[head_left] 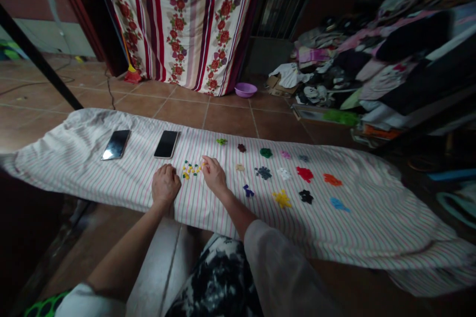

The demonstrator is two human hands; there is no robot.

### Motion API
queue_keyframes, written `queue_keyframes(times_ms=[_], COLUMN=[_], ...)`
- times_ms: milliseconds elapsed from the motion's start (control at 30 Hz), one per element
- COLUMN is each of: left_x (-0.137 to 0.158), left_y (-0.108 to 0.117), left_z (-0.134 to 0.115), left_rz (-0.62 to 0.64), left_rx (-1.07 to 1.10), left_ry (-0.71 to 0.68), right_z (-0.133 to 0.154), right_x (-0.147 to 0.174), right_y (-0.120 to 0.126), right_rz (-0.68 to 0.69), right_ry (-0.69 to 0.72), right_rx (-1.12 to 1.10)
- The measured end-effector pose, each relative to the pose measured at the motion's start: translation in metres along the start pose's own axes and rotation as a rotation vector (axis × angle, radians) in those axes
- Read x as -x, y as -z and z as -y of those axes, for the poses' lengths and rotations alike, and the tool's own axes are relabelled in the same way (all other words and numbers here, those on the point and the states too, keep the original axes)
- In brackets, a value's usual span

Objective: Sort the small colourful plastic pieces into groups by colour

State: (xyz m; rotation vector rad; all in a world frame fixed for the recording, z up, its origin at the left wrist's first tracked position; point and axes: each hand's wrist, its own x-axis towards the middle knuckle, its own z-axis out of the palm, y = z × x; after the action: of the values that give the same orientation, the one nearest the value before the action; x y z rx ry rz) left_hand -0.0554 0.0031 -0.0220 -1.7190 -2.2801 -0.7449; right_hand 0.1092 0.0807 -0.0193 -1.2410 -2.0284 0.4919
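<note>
A small mixed group of yellow, green and white pieces [190, 170] lies on the striped cloth between my hands. My left hand [166, 184] rests on the cloth just left of it, fingers curled under; anything inside is hidden. At the group's right edge, my right hand [214, 174] has thumb and fingers drawn together in a pinch, and I cannot make out what is between them. Right of that hand lie small piles sorted by colour, among them dark grey pieces [263, 173], yellow pieces [282, 199], red pieces [305, 174] and dark blue pieces [248, 191].
The striped cloth [130, 183] covers a long low surface. Two phones lie on its left part, one phone [115, 145] farther left and another phone [167, 144] nearer my hands. Beyond are a floral curtain [193, 25], a purple basin [246, 90] and heaped clothes [390, 64].
</note>
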Motion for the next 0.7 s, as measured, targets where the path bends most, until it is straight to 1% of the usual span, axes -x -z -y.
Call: queue_keyframes(times_ms=[100,167,233,300,400,467,567,700], left_x=[0.000,0.001,0.001,0.001,0.000,0.001,0.001,0.001], left_y=[0.001,0.001,0.001,0.001,0.001,0.002,0.004,0.008], left_z=[0.000,0.000,0.000,0.001,0.002,0.002,0.001,0.000], left_rz=[0.004,0.006,0.012,0.020,0.032,0.037,0.053,0.071], left_rx=[0.013,0.019,0.019,0.012,-0.007,-0.016,-0.029,-0.033], left_ry=[0.013,0.021,0.026,0.030,0.019,0.008,0.017,0.019], right_z=[0.010,0.013,0.013,0.007,-0.006,-0.016,-0.033,-0.064], right_x=[0.017,0.034,0.055,0.076,0.106,0.121,0.136,0.144], right_y=[0.016,0.027,0.036,0.044,0.058,0.070,0.094,0.129], right_rz=[-0.105,-0.143,-0.137,-0.104,-0.053,-0.063,-0.152,-0.348], right_ry=[0.066,0.096,0.103,0.093,0.101,0.110,0.071,-0.017], right_rx=[-0.107,-0.156,-0.162,-0.136,-0.082,-0.039,0.021,0.062])
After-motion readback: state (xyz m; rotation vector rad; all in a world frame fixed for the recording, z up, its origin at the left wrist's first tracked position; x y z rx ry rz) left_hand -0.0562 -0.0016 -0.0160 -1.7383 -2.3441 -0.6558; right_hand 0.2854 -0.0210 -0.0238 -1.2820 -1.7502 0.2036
